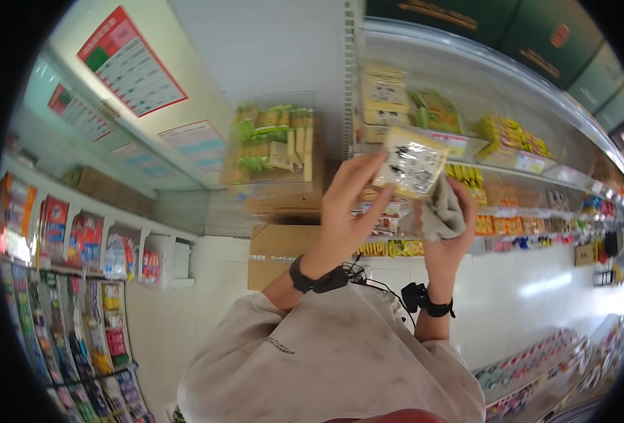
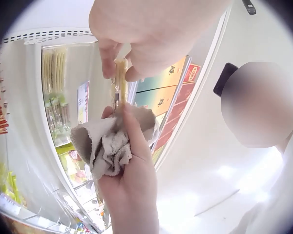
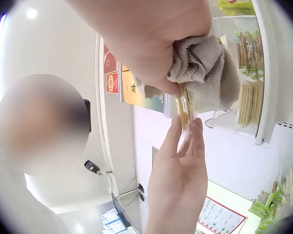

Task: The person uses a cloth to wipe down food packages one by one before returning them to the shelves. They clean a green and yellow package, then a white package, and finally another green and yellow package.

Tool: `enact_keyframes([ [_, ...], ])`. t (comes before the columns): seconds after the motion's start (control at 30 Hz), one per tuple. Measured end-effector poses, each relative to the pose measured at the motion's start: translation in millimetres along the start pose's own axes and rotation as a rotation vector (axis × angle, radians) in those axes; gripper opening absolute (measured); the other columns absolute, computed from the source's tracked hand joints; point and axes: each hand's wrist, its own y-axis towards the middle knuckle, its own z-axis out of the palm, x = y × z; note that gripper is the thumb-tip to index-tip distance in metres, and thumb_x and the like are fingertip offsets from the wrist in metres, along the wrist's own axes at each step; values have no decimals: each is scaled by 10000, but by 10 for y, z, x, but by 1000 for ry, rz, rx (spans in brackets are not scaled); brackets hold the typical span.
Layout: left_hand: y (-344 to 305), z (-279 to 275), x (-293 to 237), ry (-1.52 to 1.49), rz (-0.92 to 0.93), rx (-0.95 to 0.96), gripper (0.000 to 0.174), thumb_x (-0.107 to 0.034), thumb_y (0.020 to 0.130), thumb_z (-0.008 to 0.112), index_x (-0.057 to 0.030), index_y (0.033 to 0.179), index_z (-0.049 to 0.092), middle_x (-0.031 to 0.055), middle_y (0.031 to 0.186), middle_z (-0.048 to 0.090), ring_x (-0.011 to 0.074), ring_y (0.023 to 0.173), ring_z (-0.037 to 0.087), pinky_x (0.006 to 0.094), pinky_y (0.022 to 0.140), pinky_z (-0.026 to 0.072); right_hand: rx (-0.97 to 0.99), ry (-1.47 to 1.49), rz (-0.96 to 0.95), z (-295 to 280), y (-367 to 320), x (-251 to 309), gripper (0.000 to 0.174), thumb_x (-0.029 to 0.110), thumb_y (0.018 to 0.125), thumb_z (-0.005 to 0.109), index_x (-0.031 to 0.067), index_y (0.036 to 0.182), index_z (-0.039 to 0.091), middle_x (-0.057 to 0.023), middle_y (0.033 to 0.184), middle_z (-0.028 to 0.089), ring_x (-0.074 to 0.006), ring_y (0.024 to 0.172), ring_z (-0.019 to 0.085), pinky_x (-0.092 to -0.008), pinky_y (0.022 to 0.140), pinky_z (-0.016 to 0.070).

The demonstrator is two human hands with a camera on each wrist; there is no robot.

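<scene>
My left hand (image 1: 352,206) pinches one edge of the flat, pale-yellow packet (image 1: 412,162), which sits between my two hands. My right hand (image 1: 456,229) grips the grey cloth (image 1: 442,216) against the packet's opposite edge; beyond my grip are shelved snacks (image 1: 437,113).

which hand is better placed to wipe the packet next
Probably the right hand: it holds the grey cloth beside the packet. The left hand has no cloth and grips the packet's opposite side, so it seems better suited to steadying it.
</scene>
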Motion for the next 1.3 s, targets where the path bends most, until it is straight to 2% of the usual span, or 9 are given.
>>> enact_keyframes([
  [0.3,434,157,-30,193,278,-133,463,53,800,752,-14,1245,645,143,1267,531,257,1052,635,338,866,532,-76,-123,-209,179,511,107,388,-4,838,721,15,1202,589,-110,1182,608,-178,1067,585,-301,937,468],
  [0.47,734,148,87,470,434,-156,391,5,795,745,-5,1178,666,174,1293,544,374,1234,521,445,999,473,-89,-219,-299,304,856,69,370,3,848,670,7,1208,587,-120,1126,631,-208,1025,606,-318,916,476],
  [0.63,811,127,212,748,435,-38,290,2,813,695,47,1097,656,220,1298,528,456,1373,384,499,1091,399,151,-565,-370,387,1144,-20,436,-27,762,634,-14,1196,587,-223,1135,623,-414,1041,610,-424,910,494],
  [0.73,773,85,162,729,410,8,250,16,827,658,74,1069,637,240,1289,524,474,1402,344,513,1114,368,207,-669,-323,375,1200,-192,402,-25,772,627,-12,1172,605,-207,1155,627,-426,1057,601,-440,911,488],
  [0.83,713,17,136,472,389,-41,207,26,859,612,58,1063,634,233,1291,531,452,1371,391,481,1113,369,258,-581,-271,364,1127,-6,401,-18,755,649,-14,1155,620,-211,1157,626,-419,1048,607,-418,934,489],
  [0.93,577,-217,142,360,285,-170,190,14,882,609,41,1069,635,201,1234,586,353,1262,533,408,1048,437,116,-407,-455,357,1026,85,355,14,798,683,-11,1148,627,-179,1137,638,-323,1009,640,-366,914,494],
  [1.07,411,-805,711,94,-36,-330,152,-66,932,616,12,1058,651,113,1004,702,193,954,675,315,847,520,52,-118,-212,307,663,85,278,51,868,691,2,1136,638,-111,1078,653,-184,968,620,-304,872,481],
  [1.13,348,-1176,1118,56,-188,-360,170,-94,995,553,27,1062,652,65,984,713,165,949,674,296,894,516,124,8,-18,255,435,-35,251,61,893,685,7,1135,642,-81,1053,656,-145,961,603,-281,859,472],
  [1.3,173,-1836,2231,627,-278,-435,167,-108,894,685,23,997,695,148,959,698,265,872,681,338,801,537,478,115,81,518,154,-191,243,30,864,702,-8,1100,657,-78,1031,687,-147,919,635,-275,829,492],
])
